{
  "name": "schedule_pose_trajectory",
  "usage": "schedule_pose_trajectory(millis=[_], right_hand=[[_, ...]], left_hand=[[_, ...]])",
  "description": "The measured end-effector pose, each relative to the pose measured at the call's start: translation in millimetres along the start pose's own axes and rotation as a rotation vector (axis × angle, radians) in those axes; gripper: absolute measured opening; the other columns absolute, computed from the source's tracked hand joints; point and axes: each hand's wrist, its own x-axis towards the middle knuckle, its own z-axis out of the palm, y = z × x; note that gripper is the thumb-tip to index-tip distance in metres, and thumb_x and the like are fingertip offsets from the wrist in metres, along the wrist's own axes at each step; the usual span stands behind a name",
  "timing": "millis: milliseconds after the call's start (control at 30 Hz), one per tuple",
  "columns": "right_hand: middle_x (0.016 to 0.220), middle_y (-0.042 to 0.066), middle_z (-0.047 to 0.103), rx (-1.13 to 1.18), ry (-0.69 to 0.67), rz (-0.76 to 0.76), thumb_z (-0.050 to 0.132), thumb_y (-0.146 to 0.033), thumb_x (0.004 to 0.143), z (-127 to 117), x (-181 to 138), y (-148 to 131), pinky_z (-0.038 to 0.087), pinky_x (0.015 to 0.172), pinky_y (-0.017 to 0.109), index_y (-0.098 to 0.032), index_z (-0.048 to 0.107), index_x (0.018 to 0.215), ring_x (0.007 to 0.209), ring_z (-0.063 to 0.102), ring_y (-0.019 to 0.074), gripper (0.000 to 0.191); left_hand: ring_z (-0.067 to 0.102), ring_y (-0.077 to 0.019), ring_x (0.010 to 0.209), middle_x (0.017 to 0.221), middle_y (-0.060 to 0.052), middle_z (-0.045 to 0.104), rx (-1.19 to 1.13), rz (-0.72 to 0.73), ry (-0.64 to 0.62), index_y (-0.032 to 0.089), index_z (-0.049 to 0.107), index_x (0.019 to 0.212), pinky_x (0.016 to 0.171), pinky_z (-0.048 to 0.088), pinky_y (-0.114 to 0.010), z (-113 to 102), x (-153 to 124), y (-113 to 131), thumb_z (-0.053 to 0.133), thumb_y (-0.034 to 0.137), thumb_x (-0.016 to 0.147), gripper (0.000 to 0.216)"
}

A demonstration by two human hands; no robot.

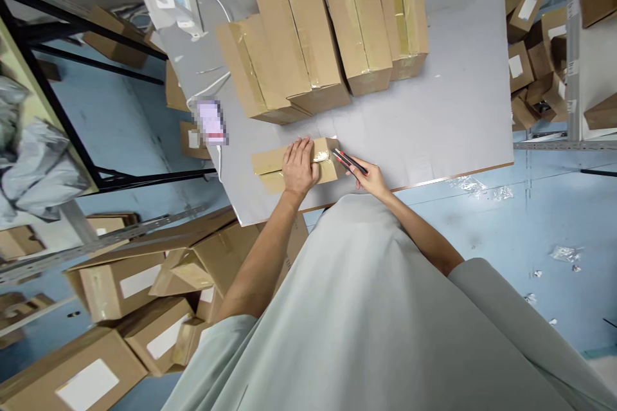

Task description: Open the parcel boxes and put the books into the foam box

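A small taped cardboard box (pixel 270 165) lies near the front edge of the grey table (pixel 448 115). My left hand (pixel 299 166) rests flat on top of it, fingers stretched out. My right hand (pixel 369 178) is closed around a black and red utility knife (pixel 348 161). The knife's tip points at the box's right end, where crumpled clear tape shows.
Several taller taped cardboard boxes (pixel 328 38) stand in a row at the back of the table. A phone (pixel 211 120) on a white cable lies at the table's left edge. Labelled cartons (pixel 116 282) are piled on the blue floor to the left and far right.
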Motion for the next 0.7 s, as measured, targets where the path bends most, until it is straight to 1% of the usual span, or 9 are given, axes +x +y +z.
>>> schedule_pose_trajectory(millis=[133, 333, 500, 700], right_hand=[[0.108, 0.006, 0.087, 0.006, -0.003, -0.007, 0.06, -0.069, 0.105, 0.6, 3.9, 0.0, 0.054, 0.05, 0.022, -0.018, 0.063, 0.163, 0.049, 0.062, 0.009, 0.077], [0.109, 0.006, 0.087, -0.022, -0.003, -0.008, 0.059, -0.071, 0.107, -0.8, 1.6, -1.6, 0.055, 0.052, 0.023, -0.019, 0.063, 0.163, 0.05, 0.062, 0.0091, 0.076], [0.11, 0.009, 0.087, -0.028, -0.027, -0.023, 0.059, -0.067, 0.108, 1.0, 4.0, -1.9, 0.057, 0.054, 0.024, -0.014, 0.061, 0.164, 0.051, 0.062, 0.0097, 0.077], [0.11, 0.007, 0.087, -0.059, -0.022, -0.019, 0.058, -0.064, 0.109, 3.6, 9.7, -2.4, 0.056, 0.054, 0.022, -0.017, 0.063, 0.163, 0.051, 0.061, 0.0088, 0.072]], left_hand=[[0.045, -0.0358, 0.167, 0.172, -0.019, 0.056, -0.002, 0.0, 0.02, 0.013, 0.056, 0.162, 0.143, 0.024, -0.06, 1.2, -0.4, -0.5, 0.056, 0.026, 0.093, 0.071], [0.044, -0.036, 0.167, 0.172, -0.019, 0.055, -0.01, -0.019, 0.01, 0.014, 0.056, 0.162, 0.143, 0.023, -0.06, 1.0, -0.5, 0.6, 0.056, 0.029, 0.093, 0.071], [0.046, -0.036, 0.166, 0.171, -0.019, 0.057, -0.008, -0.02, 0.023, 0.015, 0.057, 0.16, 0.143, 0.024, -0.06, 0.6, 0.0, 2.2, 0.055, 0.029, 0.092, 0.07], [0.047, -0.0362, 0.165, 0.169, -0.019, 0.059, -0.023, -0.036, 0.037, 0.016, 0.058, 0.161, 0.142, 0.024, -0.062, 0.2, -0.6, 5.0, 0.055, 0.031, 0.093, 0.069]])
